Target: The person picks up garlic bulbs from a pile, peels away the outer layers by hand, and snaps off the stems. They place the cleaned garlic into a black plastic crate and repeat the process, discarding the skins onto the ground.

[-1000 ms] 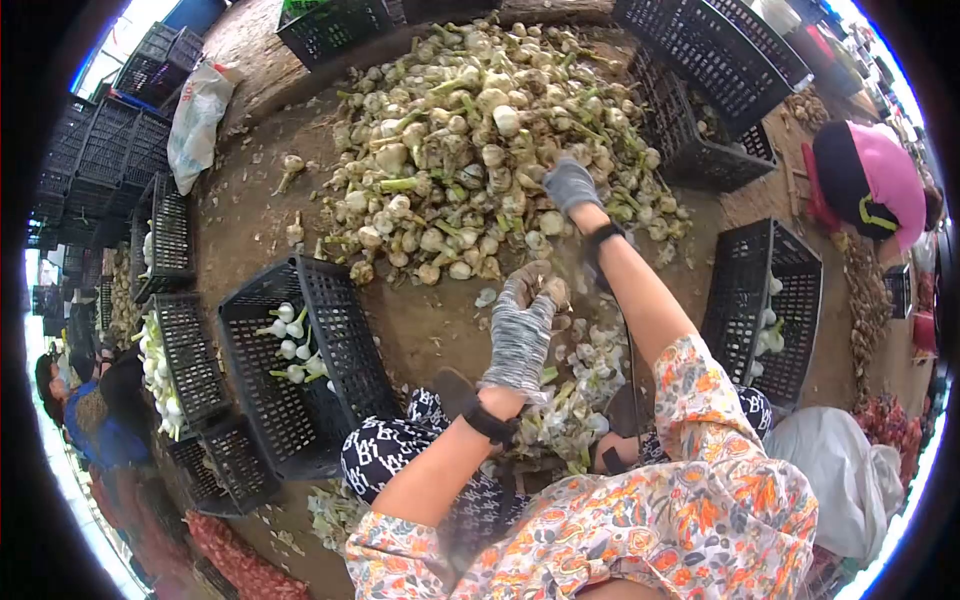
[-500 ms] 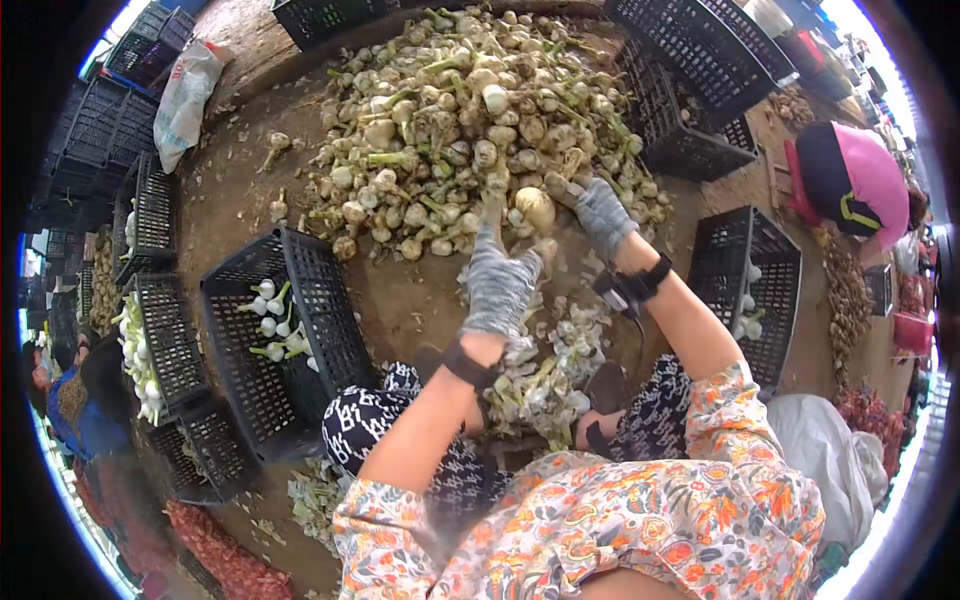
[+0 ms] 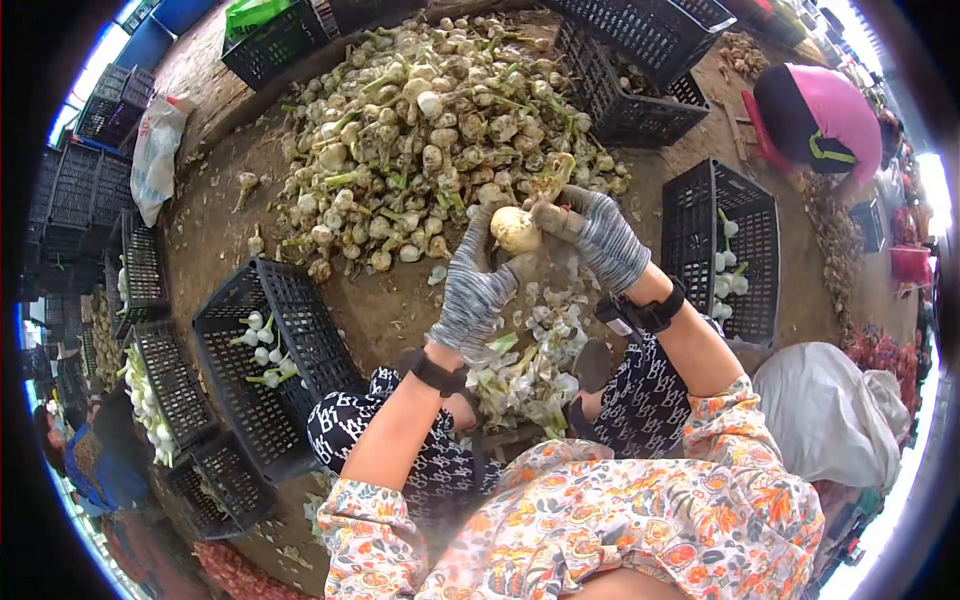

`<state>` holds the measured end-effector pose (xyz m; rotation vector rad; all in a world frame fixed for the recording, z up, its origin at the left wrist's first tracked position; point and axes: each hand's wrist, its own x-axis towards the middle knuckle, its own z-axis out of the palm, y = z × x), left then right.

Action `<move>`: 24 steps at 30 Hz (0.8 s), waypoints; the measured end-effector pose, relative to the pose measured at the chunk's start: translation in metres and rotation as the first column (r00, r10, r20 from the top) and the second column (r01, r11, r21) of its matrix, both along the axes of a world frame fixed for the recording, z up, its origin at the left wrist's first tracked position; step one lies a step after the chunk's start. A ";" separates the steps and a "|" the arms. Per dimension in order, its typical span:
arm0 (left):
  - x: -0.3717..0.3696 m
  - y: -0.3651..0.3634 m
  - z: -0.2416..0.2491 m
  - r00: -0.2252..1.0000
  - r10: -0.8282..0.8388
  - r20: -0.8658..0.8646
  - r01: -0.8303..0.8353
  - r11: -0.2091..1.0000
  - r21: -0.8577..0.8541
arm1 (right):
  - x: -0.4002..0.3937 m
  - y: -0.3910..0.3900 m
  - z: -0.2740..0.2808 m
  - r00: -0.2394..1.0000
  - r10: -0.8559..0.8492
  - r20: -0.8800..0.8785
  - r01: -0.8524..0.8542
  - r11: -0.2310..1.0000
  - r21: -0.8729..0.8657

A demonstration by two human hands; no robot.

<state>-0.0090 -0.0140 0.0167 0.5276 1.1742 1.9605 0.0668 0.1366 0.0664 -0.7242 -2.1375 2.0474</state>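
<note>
Floor: brown and bare-looking (image 3: 365, 315), strewn with scraps of skin; a large heap of garlic (image 3: 400, 130) covers its far middle.
Garlic bulb: pale and rounded (image 3: 514, 230), raised between the two hands, in front of the heap's near edge.
Left hand: grey-gloved (image 3: 476, 290), fingers and thumb curled around the bulb from the left.
Right hand: grey-gloved (image 3: 600, 238), thumb and fingers drawn together on the bulb's right side — whether they grip anything else cannot be told.
Peelings: a loose, whitish pile (image 3: 530, 375) between the person's feet.
Side crates: black, slatted; the left crate (image 3: 312, 325) and right crate (image 3: 690, 220) each contain cleaned white bulbs.
Room: stacked crates (image 3: 95, 195) along the left; a white sack (image 3: 830, 415) at near right — beyond it, a bent co-worker in pink (image 3: 845, 115).
</note>
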 end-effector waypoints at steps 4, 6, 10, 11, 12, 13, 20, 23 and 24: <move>0.000 -0.001 0.013 0.993 -0.046 0.111 0.044 0.999 0.016 | 0.003 0.003 -0.002 0.997 0.026 -0.068 -0.026 1.000 -0.002; 0.000 -0.002 0.016 0.972 -0.096 0.214 0.088 0.995 0.048 | 0.007 0.007 0.003 0.996 0.040 -0.075 -0.048 0.993 -0.104; -0.002 -0.001 0.019 0.949 -0.150 0.278 0.137 0.988 0.067 | 0.009 0.010 0.009 0.999 0.020 -0.050 -0.031 0.972 -0.231; -0.002 0.000 0.019 0.956 -0.148 0.255 0.139 0.989 0.053 | 0.008 0.008 0.008 0.999 0.000 -0.035 -0.007 0.977 -0.215; -0.002 0.001 0.019 0.956 -0.139 0.257 0.129 0.990 0.056 | 0.006 0.005 0.010 1.000 -0.005 0.015 0.006 0.999 -0.034; -0.001 0.002 0.018 0.957 -0.132 0.260 0.120 0.991 0.058 | 0.005 0.004 0.006 1.000 -0.010 0.002 0.010 1.000 0.007; -0.001 0.002 0.014 0.964 -0.134 0.228 0.129 0.991 0.034 | 0.007 0.007 0.004 1.000 0.023 -0.020 -0.023 1.000 0.007; -0.002 0.002 0.018 0.923 -0.114 0.367 0.096 0.993 0.065 | 0.008 0.014 -0.011 0.997 0.026 -0.079 -0.019 0.995 0.094; -0.004 0.003 0.010 0.925 -0.070 0.374 0.071 0.997 0.011 | 0.009 0.013 -0.013 0.996 -0.009 -0.091 0.012 0.999 0.034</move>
